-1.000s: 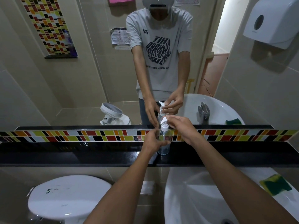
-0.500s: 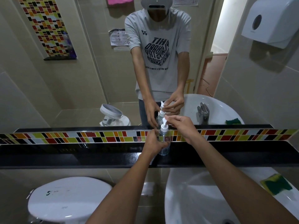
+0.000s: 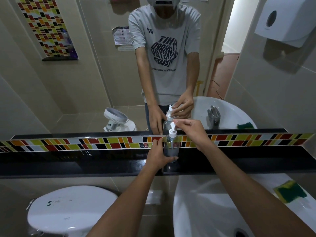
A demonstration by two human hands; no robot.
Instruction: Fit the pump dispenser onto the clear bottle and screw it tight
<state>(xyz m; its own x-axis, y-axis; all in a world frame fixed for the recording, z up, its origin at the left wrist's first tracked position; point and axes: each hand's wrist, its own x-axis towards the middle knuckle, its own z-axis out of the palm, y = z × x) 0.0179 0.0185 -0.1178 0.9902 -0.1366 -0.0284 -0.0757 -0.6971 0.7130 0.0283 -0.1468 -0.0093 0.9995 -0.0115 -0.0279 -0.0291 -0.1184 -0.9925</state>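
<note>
The single camera sits on my head, facing forward and down at the black counter (image 3: pixel 68 161) and the mirror (image 3: pixel 85 82) above it, close at arm's reach.

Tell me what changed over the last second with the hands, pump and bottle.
The pump went from tilted at the bottle's mouth to upright, collar down on the neck. The right hand stayed pinching the nozzle tip. The left hand stayed wrapped around the clear bottle, which has not left its spot on the black ledge.
</note>
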